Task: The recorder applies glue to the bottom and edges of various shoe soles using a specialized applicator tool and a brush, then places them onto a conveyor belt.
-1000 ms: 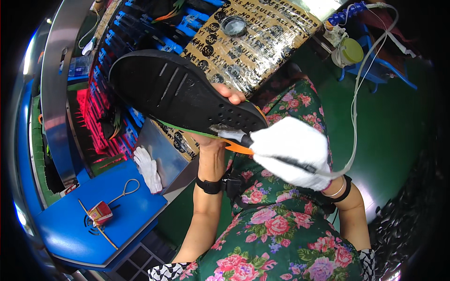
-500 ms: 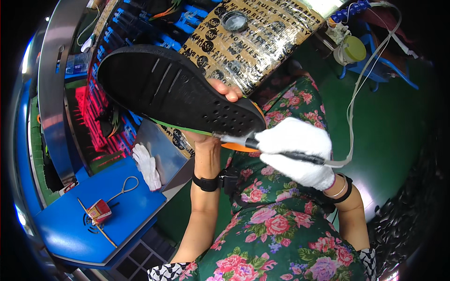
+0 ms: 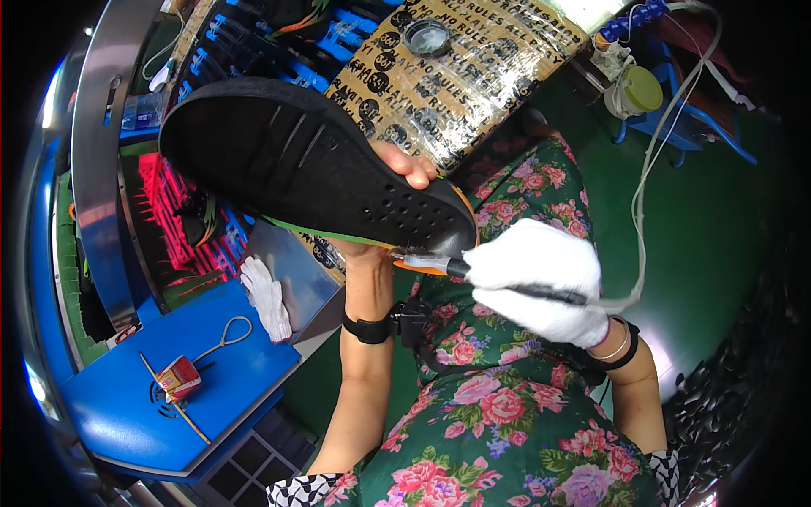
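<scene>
A large black shoe sole [image 3: 296, 160], with green and orange along its edge, is tilted across the front of me. My bare left hand [image 3: 405, 166] grips it from beneath, fingertips curled over the far edge; the rest of that hand is partly hidden under the sole. In a white knit glove, my right hand [image 3: 536, 275] is closed around a hose-fed brush [image 3: 422, 264] with a black handle and a pale, see-through front end. The brush tip touches the sole's near edge, close to my left palm.
A pale hose [image 3: 639, 237] loops up on the right from the brush. Beyond the sole stands a taped carton [image 3: 473, 84] with a round dish [image 3: 427, 38] on it. At left, a blue panel [image 3: 228, 406] bears a small red box [image 3: 179, 378]; a white glove [image 3: 266, 300] lies beside it.
The sole has shifted slightly left and its angle has changed a little. My right hand has moved slightly down, with the brush still at the sole's near edge.
</scene>
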Tool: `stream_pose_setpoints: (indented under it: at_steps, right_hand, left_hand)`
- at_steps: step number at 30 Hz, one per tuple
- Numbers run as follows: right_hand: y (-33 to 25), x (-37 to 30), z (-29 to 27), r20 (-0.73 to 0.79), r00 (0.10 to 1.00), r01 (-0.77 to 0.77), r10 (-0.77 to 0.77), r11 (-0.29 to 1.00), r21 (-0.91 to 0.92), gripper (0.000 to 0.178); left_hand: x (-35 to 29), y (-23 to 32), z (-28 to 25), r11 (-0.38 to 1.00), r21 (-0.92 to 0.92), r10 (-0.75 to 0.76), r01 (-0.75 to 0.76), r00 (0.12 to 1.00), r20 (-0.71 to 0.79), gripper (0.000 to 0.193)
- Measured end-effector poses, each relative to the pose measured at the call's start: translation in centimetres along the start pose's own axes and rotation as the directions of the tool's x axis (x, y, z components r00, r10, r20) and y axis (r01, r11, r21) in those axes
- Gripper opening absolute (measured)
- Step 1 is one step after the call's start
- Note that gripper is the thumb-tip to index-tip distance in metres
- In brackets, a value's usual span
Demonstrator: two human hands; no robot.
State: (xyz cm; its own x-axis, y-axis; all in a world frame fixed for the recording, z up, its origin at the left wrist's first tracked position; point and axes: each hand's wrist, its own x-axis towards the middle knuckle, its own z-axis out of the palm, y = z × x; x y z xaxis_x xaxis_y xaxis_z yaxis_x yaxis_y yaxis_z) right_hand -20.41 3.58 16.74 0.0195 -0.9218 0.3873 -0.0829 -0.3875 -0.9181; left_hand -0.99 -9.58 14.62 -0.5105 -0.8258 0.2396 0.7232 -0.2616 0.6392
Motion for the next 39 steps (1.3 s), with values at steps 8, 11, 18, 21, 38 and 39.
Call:
stream_pose_setpoints:
  at_steps: [8,11,18,21,38,39]
  right_hand:
    - [-0.2,-0.1,-0.3,0.026,1.0,0.008,-0.007,1.0,-0.025,0.023]
    - [0.3,-0.3,-0.4,-0.001,1.0,-0.017,0.017,0.999,0.043,0.025]
    - [0.0,-0.4,-0.4,-0.031,0.999,0.015,-0.014,1.0,0.009,0.021]
    - [-1.0,-0.4,-0.7,0.02,1.0,-0.012,0.013,0.997,-0.072,0.024]
    - [-2.0,-1.5,0.8,0.176,0.95,0.296,-0.257,0.918,-0.262,0.035]
    - [-1.8,-1.6,0.5,0.18,0.95,0.297,-0.256,0.918,-0.262,0.035]
  left_hand:
    - [0.3,0.5,-0.1,0.995,0.101,0.013,-0.018,0.999,0.048,0.073]
    - [0.5,0.5,0.0,0.99,0.138,0.02,-0.026,0.999,0.043,0.075]
    - [1.0,0.6,0.2,0.991,0.13,0.006,-0.018,0.996,0.094,0.075]
    - [1.4,0.6,0.1,0.991,0.135,0.009,-0.025,0.993,0.118,0.075]
    - [1.0,-0.4,-0.1,0.996,0.076,0.029,-0.039,0.992,0.126,0.074]
    - [1.0,-0.3,-0.4,0.996,0.075,0.032,-0.041,0.992,0.124,0.074]
